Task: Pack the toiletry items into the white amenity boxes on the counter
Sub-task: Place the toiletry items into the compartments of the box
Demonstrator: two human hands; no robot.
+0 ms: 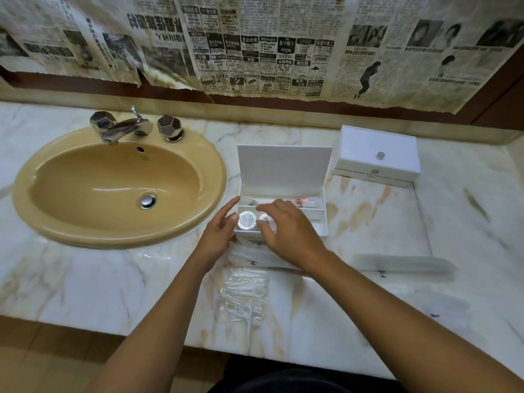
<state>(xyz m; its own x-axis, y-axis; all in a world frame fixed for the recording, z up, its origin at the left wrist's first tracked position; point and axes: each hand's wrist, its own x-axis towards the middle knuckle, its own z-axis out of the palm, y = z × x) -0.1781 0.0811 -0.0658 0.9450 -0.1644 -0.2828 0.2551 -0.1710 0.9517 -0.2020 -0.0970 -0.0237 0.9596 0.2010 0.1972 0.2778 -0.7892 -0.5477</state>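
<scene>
An open white amenity box stands on the marble counter with its lid up. A round white-capped bottle stands in its front left compartment. A second round bottle sits beside it under my right hand, whose fingers curl round it. My left hand rests with straight fingers against the box's left wall. A small tube with red print lies in the back compartment. A second white box stands closed at the right.
A beige sink with a chrome tap lies left of the box. Clear packets and white sachets lie in front of it. A long white wrapped item lies at the right. Newspaper covers the wall.
</scene>
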